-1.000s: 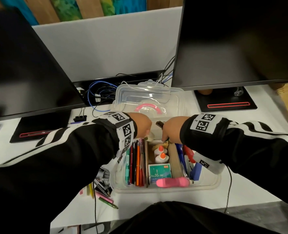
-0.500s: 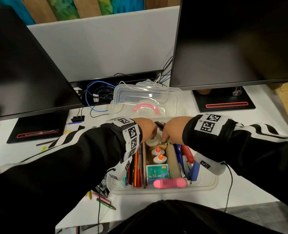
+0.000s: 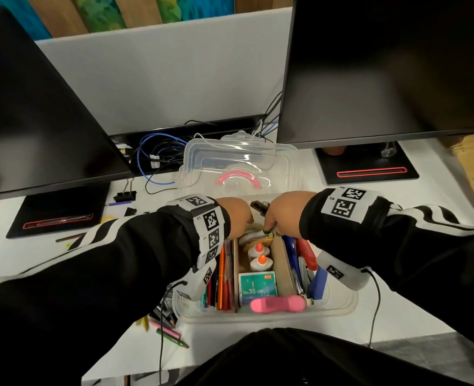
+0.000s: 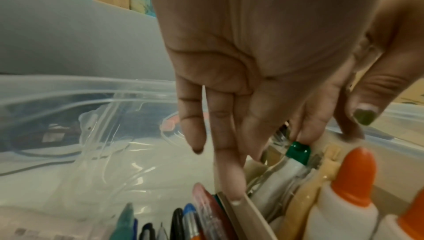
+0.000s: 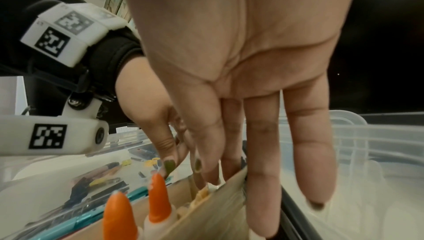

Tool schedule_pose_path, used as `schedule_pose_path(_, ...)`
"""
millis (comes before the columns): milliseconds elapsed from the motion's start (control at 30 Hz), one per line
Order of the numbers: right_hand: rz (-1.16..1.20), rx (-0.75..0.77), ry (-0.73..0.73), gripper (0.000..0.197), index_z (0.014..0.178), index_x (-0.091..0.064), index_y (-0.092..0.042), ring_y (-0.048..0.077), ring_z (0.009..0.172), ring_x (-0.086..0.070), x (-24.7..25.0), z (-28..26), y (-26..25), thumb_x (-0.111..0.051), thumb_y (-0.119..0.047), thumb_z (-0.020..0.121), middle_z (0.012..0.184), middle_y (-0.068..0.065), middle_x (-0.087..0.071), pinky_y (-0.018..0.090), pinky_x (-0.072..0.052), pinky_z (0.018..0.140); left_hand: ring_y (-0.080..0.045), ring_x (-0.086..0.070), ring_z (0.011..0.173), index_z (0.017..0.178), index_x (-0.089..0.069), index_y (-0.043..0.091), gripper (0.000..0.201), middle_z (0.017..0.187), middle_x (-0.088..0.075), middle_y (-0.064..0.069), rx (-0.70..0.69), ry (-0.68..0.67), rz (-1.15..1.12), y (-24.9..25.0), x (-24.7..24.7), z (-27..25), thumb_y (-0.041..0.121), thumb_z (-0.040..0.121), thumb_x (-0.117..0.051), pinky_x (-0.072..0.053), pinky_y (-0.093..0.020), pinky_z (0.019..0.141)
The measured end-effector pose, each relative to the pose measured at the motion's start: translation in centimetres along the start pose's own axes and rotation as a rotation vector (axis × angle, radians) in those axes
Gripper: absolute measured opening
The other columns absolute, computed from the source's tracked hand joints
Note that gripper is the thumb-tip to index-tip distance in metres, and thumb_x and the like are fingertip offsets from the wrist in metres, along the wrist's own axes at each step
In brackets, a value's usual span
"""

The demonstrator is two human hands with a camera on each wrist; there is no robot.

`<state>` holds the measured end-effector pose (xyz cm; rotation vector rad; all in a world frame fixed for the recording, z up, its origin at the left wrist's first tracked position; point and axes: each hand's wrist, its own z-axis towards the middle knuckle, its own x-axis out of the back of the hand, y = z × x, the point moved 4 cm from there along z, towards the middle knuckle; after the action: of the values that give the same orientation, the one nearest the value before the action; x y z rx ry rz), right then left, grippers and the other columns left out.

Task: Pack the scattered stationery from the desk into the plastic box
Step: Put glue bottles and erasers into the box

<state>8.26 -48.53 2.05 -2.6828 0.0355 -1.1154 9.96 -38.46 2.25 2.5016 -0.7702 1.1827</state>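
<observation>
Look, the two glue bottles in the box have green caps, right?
Not green. The head view shows both glue bottles in the box with orange caps, and the right wrist view shows the same.

- In the head view the left hand (image 3: 234, 217) and right hand (image 3: 284, 211) cover the far end of the plastic box (image 3: 338, 307); what lies under the palms is hidden.
- Whether the left fingertips (image 4: 305, 136) press or merely touch the green-capped item (image 4: 298, 151) below them cannot be told.
- Beside the right hand's fingers (image 5: 263, 171), the cardboard divider (image 5: 220, 205) hides what lies below them.
- The glue bottles (image 5: 137, 213) near the right hand are cut off by the bottom edge.
- The pens (image 4: 183, 224) below the left fingers are cut off and blurred.
- Left of the box, both sleeves (image 3: 105, 274) hide most of the loose stationery on the desk (image 3: 216, 346).
</observation>
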Motion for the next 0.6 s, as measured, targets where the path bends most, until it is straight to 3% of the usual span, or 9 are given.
schedule_pose_path(167,-0.085,0.044,0.039,0.039,0.134,-0.049,-0.006,0.026,0.123,-0.048,0.0,-0.2,-0.1,-0.047,-0.014,0.096,0.132,0.011,-0.052,0.029,-0.037,0.099,-0.019,-0.051,0.12,0.143,-0.038,0.018,0.048,0.133,-0.054,-0.004,-0.026,0.008,-0.055,0.1,0.5,-1.0,0.006,0.097,-0.037,-0.037,-0.023,0.095)
schedule_pose_path(267,-0.141,0.075,0.089,0.034,0.124,-0.06,-0.016,0.025,0.111,-0.059,0.9,-0.8,-0.5,-0.054,-0.017,0.09,0.119,0.006,-0.063,0.029,-0.045,0.08,-0.02,-0.048,0.123,0.143,-0.037,0.019,0.048,0.136,-0.052,-0.003,-0.023,0.002,-0.079,-0.2,0.4,-1.1,0.006,0.097,-0.038,-0.036,-0.024,0.097)
schedule_pose_path(333,-0.177,0.09,0.108,0.032,0.119,-0.063,-0.019,0.025,0.107,-0.062,1.2,-1.1,-0.5,-0.055,-0.018,0.088,0.114,0.005,-0.065,0.028,-0.045,0.075,-0.021,-0.046,0.126,0.142,-0.039,0.017,0.045,0.14,-0.048,-0.004,-0.012,-0.014,-0.118,-0.4,0.4,-0.8,0.008,0.098,-0.038,-0.035,-0.026,0.101)
schedule_pose_path(400,-0.204,0.074,0.125,0.033,0.122,-0.061,-0.017,0.025,0.11,-0.06,1.2,-0.8,-0.6,-0.055,-0.017,0.09,0.118,0.006,-0.063,0.029,-0.045,0.08,-0.022,-0.048,0.124,0.14,-0.043,0.014,0.04,0.14,-0.048,-0.006,0.002,-0.025,-0.151,-0.8,0.7,-0.7,0.011,0.1,-0.038,-0.035,-0.026,0.101)
schedule_pose_path(500,-0.298,0.063,0.127,0.038,0.133,-0.051,-0.01,0.026,0.124,-0.048,1.4,-0.4,-1.4,-0.048,-0.016,0.096,0.133,0.008,-0.052,0.033,-0.036,0.104,-0.02,-0.056,0.115,0.138,-0.046,0.014,0.039,0.139,-0.049,-0.004,-0.01,-0.044,-0.152,-1.4,1.4,-0.9,0.012,0.099,-0.04,-0.037,-0.023,0.096)
schedule_pose_path(600,-0.365,0.081,0.153,0.036,0.131,-0.054,-0.011,0.023,0.122,-0.05,2.5,-1.0,-2.7,-0.046,-0.019,0.097,0.132,0.006,-0.054,0.03,-0.034,0.105,-0.019,-0.066,0.099,0.132,-0.052,0.012,0.036,0.126,-0.061,-0.004,-0.031,-0.064,-0.177,-2.2,2.1,-1.9,0.014,0.097,-0.044,-0.044,-0.027,0.093)
